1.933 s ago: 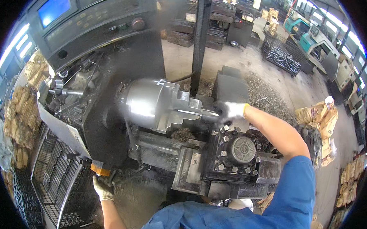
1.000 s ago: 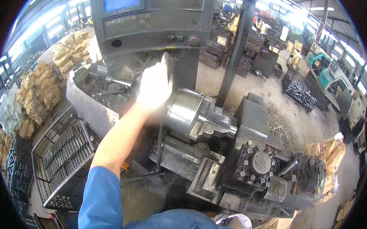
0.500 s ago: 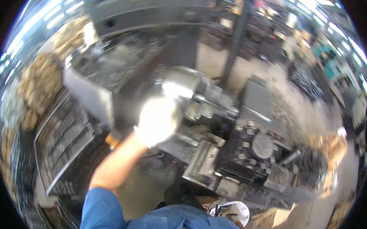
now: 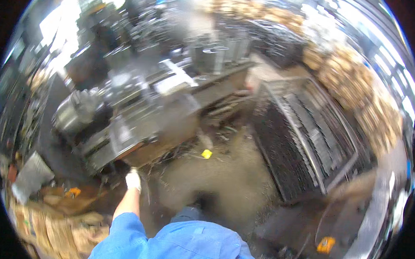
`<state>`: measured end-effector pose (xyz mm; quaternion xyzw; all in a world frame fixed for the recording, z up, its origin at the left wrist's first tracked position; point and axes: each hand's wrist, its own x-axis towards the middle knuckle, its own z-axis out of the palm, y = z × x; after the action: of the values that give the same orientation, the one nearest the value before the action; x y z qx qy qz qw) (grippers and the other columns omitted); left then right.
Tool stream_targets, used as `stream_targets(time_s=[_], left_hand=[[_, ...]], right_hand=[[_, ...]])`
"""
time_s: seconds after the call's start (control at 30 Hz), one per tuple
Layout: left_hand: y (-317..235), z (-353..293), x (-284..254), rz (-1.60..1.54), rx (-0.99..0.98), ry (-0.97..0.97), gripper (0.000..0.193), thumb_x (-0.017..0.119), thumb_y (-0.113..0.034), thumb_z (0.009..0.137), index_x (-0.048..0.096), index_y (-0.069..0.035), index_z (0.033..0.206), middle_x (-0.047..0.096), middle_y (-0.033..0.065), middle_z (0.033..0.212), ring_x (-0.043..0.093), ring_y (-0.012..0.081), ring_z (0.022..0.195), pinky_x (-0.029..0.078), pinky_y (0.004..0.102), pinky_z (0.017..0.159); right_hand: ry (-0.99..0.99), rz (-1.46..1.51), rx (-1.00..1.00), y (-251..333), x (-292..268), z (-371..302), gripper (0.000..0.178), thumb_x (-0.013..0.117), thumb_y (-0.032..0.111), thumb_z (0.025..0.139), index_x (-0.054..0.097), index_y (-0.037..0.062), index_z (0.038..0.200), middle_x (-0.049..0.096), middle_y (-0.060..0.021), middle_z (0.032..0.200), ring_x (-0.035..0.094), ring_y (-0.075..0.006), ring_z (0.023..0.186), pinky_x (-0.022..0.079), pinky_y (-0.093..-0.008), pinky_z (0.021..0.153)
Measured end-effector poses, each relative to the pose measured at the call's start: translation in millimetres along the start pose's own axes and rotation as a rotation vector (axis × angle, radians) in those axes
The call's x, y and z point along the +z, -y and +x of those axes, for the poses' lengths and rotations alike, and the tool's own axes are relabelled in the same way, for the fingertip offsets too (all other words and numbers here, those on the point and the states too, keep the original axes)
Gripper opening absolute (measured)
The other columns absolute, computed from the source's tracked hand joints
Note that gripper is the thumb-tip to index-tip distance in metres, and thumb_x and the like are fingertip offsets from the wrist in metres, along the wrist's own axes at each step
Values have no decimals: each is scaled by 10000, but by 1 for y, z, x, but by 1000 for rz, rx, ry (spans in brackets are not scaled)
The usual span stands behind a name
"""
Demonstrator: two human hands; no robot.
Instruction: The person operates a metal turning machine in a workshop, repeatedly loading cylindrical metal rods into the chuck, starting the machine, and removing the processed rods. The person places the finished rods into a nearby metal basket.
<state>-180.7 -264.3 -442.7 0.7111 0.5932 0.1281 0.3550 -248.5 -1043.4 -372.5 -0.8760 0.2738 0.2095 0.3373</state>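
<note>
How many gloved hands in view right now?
1: the left hand, in a pale glove, left of centre, just below the machine's near edge in the picture. The right hand is out of view; blur could hide others in the background.

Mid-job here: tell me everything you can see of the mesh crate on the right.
The mesh crate looks like dark metal, open-topped, with a paler rail-like rim rounded at some corners. Inside, slender dark pieces lie in rows; blur hides their exact shape. It stands on the floor at the person's right, slanting in this fisheye view. No hand is seen touching it; the left hand is well apart.
</note>
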Motion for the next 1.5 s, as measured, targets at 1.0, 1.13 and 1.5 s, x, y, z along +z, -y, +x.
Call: stream_targets(time_s=[1.0, 1.13, 1.5], left_hand=[[-202, 45, -145, 9, 562, -100, 376, 629, -201, 979, 688, 6, 1288, 714, 244, 1270, 679, 401, 1201, 516, 423, 1057], [-209, 172, -118, 313, 564, 33, 553, 654, -272, 932, 588, 10, 1404, 656, 263, 1354, 614, 448, 1282, 491, 484, 1102], [-230, 116, -147, 149, 705, -149, 344, 729, -213, 887, 706, -40, 1183, 730, 185, 1154, 687, 383, 1074, 529, 492, 969]], right_hand=[[716, -484, -397, 424, 143, 277, 213, 688, 168, 967, 775, -18, 1028, 785, -119, 890, 795, -247, 734, 622, -361, 593], [581, -646, -550, 482, 166, 262, 250, 706, 217, 951, 799, 6, 1048, 801, -114, 898, 787, -252, 749, 618, -369, 632], [294, -190, -1049, 677, 153, 106, 169, 660, 13, 907, 729, -49, 1048, 778, -130, 950, 736, -185, 844, 599, -341, 780]])
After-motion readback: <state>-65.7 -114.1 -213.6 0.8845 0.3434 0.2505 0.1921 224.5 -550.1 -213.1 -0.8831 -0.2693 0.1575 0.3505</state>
